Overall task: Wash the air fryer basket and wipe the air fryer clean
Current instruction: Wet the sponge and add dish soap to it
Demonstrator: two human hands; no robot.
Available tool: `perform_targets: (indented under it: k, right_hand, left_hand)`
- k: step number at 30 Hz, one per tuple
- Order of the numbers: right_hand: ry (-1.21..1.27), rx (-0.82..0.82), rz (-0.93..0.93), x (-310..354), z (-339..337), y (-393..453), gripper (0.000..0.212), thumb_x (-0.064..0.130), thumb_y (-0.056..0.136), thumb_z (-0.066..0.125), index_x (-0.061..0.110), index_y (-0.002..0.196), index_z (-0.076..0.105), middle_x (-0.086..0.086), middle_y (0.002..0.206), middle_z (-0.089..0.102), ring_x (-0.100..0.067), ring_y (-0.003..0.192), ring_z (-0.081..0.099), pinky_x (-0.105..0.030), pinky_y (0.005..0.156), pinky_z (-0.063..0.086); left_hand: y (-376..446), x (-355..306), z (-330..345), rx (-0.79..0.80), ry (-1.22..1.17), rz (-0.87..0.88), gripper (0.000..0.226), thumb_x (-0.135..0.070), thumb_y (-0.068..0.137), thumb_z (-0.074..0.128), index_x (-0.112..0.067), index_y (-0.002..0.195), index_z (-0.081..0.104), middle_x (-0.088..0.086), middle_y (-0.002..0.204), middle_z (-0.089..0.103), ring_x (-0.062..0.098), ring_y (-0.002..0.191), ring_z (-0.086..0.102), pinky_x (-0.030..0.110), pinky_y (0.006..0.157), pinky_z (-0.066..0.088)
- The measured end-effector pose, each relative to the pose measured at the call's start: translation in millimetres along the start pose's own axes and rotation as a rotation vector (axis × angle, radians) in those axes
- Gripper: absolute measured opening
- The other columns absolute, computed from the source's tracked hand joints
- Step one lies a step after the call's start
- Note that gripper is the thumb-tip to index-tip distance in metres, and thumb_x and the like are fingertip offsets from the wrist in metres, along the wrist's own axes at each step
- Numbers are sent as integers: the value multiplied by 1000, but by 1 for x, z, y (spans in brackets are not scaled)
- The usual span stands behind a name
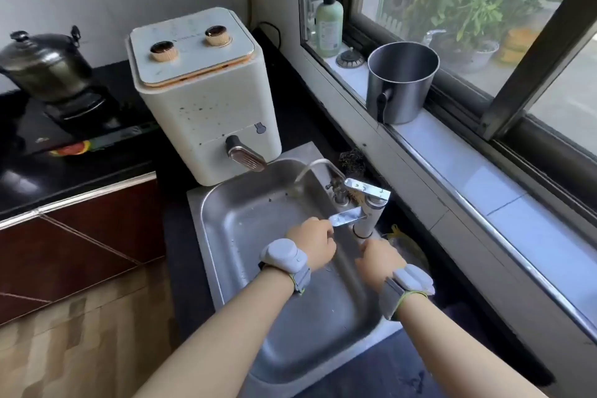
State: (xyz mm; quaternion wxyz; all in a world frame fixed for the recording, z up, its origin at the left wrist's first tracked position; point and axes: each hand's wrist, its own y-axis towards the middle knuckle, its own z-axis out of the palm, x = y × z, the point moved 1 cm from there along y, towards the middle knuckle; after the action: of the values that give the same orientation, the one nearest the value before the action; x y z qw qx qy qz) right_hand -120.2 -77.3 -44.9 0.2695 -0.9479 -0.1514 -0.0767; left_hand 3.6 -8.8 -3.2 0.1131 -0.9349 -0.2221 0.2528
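The white air fryer stands on the dark counter just behind the sink, spattered with brown specks on its front. Its basket is pushed in, and only the basket's handle sticks out over the sink rim. Both my hands hang over the steel sink. My left hand is just below the tip of the flat faucet spout, fingers loosely curled downward. My right hand is beside the faucet's white base, fingers pointing down. I see nothing held in either hand.
A steel pot and a green pump bottle stand on the windowsill at the right. A dark scourer lies behind the sink. A lidded pot sits on the stove at the left.
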Motion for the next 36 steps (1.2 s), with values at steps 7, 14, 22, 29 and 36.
perform_targets:
  k: [7,14,22,29,36]
  right_hand:
    - [-80,127,128,-57,22,30,56,20,93,40,18,145,20,-14,139,34,-36,127,36,-44,104,37]
    - [-22,35,-6,-58,8,32,35,17,84,50,15,118,45,-11,119,54,-31,108,53,-32,82,43]
    - [579,49,-155,32,-4,-8,5,18,77,55,19,80,51,7,66,50,-13,69,49,-23,54,33]
    - [626,128,-366,71,-22,-32,23,13,79,66,17,100,56,-1,78,64,-15,68,59,-20,59,45]
    - [891,-9,-591,131,-93,-36,68,14,76,74,9,135,40,-1,118,53,-16,110,55,-34,100,44]
  left_hand:
    - [32,-39,36,95,88,79,25,-26,91,44,-23,109,61,1,113,65,26,106,58,30,81,45]
    - [42,-41,39,127,98,62,27,-27,93,40,-21,109,61,2,111,65,25,102,59,28,75,42]
    - [16,-14,21,239,-323,-269,35,-33,96,38,-6,101,60,17,103,63,32,96,61,34,75,50]
    - [-18,44,-21,-93,-440,-344,4,-15,88,53,-14,88,58,9,88,63,29,89,57,33,78,45]
    - [-20,42,-126,-416,-592,-148,15,-11,82,51,-17,68,48,-6,61,46,18,68,44,17,53,32]
